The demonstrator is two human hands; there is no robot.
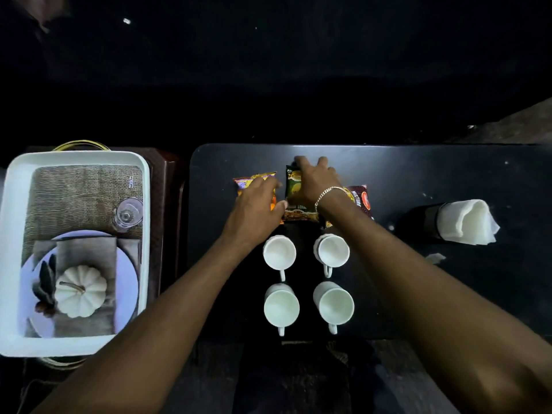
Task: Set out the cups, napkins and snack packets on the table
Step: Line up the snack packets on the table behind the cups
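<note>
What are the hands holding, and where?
Nothing is lifted: the right hand presses the green snack packet's far end; the left hand rests on the orange packet.

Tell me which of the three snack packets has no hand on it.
The dark red packet at the right end of the row. The left hand rests on the orange packet, the right hand on the green middle packet.

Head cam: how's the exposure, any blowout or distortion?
Head view: very dim, everything beyond the table is near black; the white cups and napkins glow without detail; packet print is partly readable; wide-angle bend curves the white tray at the left edge.
</note>
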